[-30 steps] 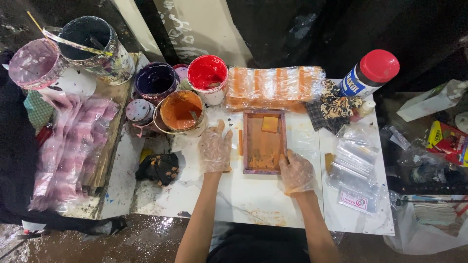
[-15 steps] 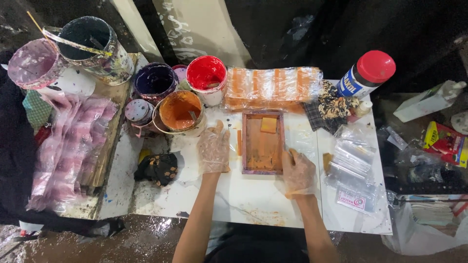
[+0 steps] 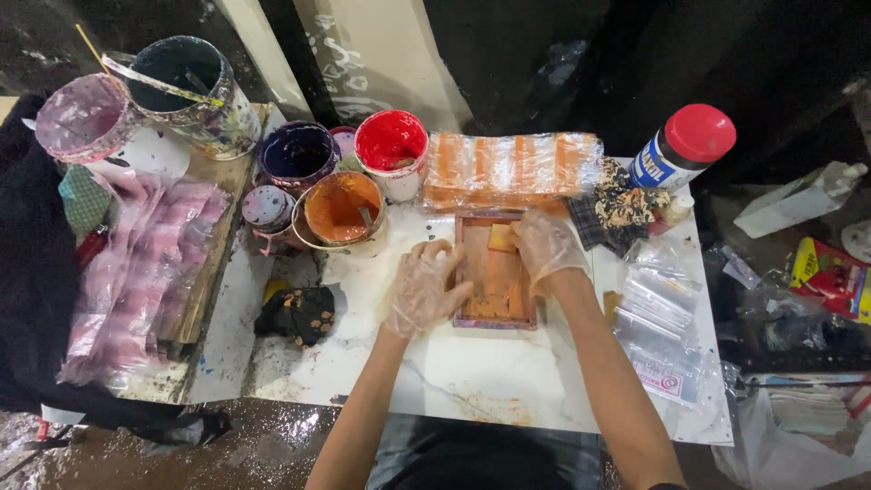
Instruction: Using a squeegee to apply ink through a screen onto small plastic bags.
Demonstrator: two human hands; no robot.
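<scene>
The person is working over a small wooden printing frame (image 3: 494,269) lying flat in the middle of the white marble-patterned table (image 3: 454,372), just on the near side of a clear-wrapped stack of orange pieces (image 3: 513,170). The gloved left hand (image 3: 423,289) is pressing on the frame's left edge with fingers curled and close together, bracing rather than lifting it. The gloved right hand (image 3: 543,247) is reaching to the frame's far right corner, its fingertips pinching or pushing a small orange scraper (image 3: 501,238) inside the frame; I cannot tell for sure whether it is truly gripped. As I judge it, the frame could be sliding on the smooth table if the left hand eases off while the scraper is being dragged, which would be smearing the print. The open tub of orange ink (image 3: 340,209) with a stick in it, the red ink tub (image 3: 391,145) and the dark purple tub (image 3: 298,154) are sitting close on the far left, so a left elbow swinging out could be tipping one. The clear plastic bags (image 3: 660,313) on the right are near enough to be picking up wet ink from the gloves. Compared with a second ago, the right hand is moving up from the frame's near right corner to its far end, and the left hand is shifting in closer against the frame's side.
</scene>
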